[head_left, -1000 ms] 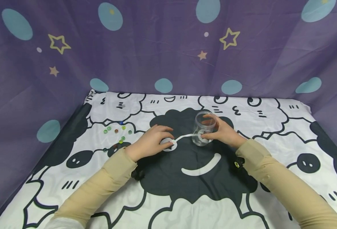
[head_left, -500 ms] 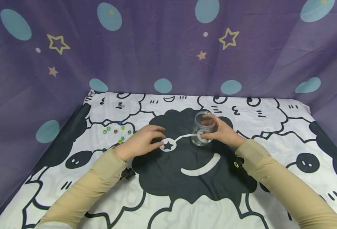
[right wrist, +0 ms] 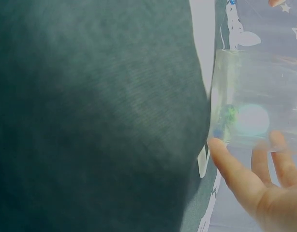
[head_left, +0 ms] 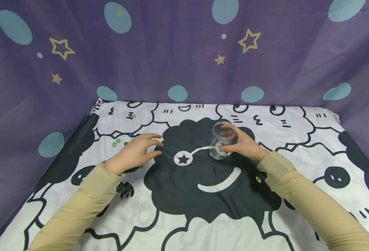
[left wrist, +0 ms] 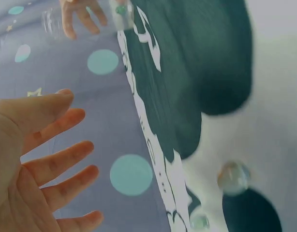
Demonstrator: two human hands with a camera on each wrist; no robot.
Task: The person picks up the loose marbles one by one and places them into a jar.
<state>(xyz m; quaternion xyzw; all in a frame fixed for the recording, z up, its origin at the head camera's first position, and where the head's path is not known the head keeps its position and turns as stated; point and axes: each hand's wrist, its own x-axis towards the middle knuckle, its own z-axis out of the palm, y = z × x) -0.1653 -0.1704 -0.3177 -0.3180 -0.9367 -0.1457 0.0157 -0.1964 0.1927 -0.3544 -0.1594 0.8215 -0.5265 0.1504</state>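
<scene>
My right hand [head_left: 246, 144] grips a clear jar [head_left: 215, 141] that stands upright and lidless on the cloth, thumb on the near side and fingers round the far side. Low inside the jar, a green marble [right wrist: 230, 114] and a blue spot show in the right wrist view. My left hand [head_left: 132, 154] is held over the cloth left of the jar, fingers spread and nothing in them. Glass marbles lie around and behind it: a blue one [head_left: 132, 135] and green ones [head_left: 118, 141] show past the knuckles, while others are hidden under the hand.
A black-and-white cartoon cloth [head_left: 222, 230] covers the table. Behind it and at the sides hangs a purple curtain [head_left: 159, 59] with stars and dots. In the left wrist view, a blurred glass marble [left wrist: 234, 178] lies near a black printed patch.
My left hand has moved left, away from the jar and over the marbles, covering several of them. The right hand and the jar have stayed in place.
</scene>
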